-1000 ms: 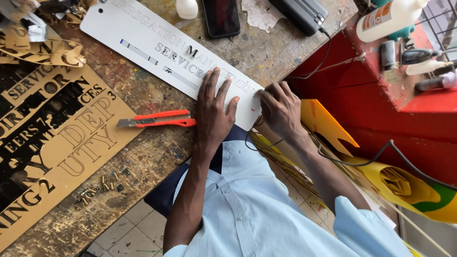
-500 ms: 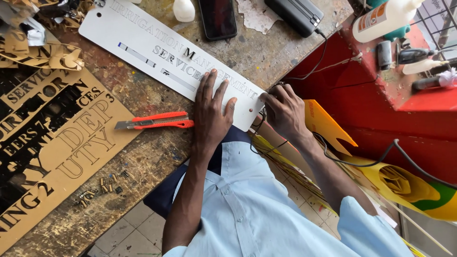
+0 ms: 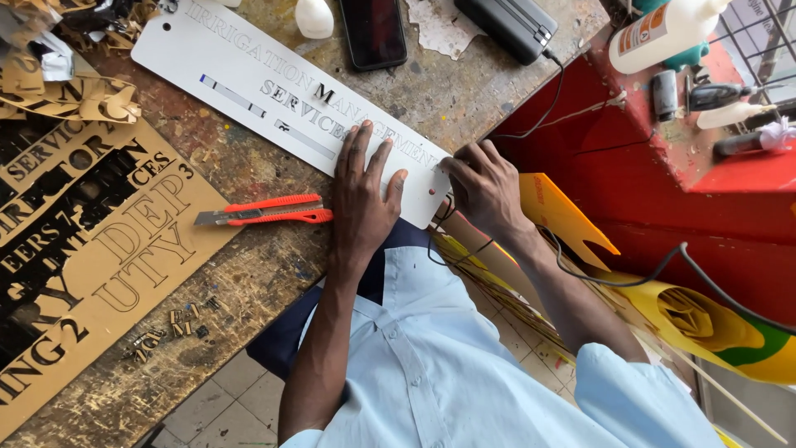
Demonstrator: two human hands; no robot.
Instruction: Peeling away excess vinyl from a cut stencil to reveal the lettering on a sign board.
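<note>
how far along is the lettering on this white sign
Early. Done: one dark letter sits on the white sign. In hand: left hand presses the sign flat, right hand touches its end. Left: the other letters are only faint outlines.

Sign workshop: scarred workbench (image 3: 249, 274), letter stencils (image 3: 91, 249)

Soft, even daylight fills the scene, brightest on the white sign plate (image 3: 282, 99), which shows mild glare but stays readable. Shadows beneath the hands resting on the plate are faint and short. Focus is sharp around the plate; far from it, the frame corners bend slightly with wide-angle distortion.
</note>
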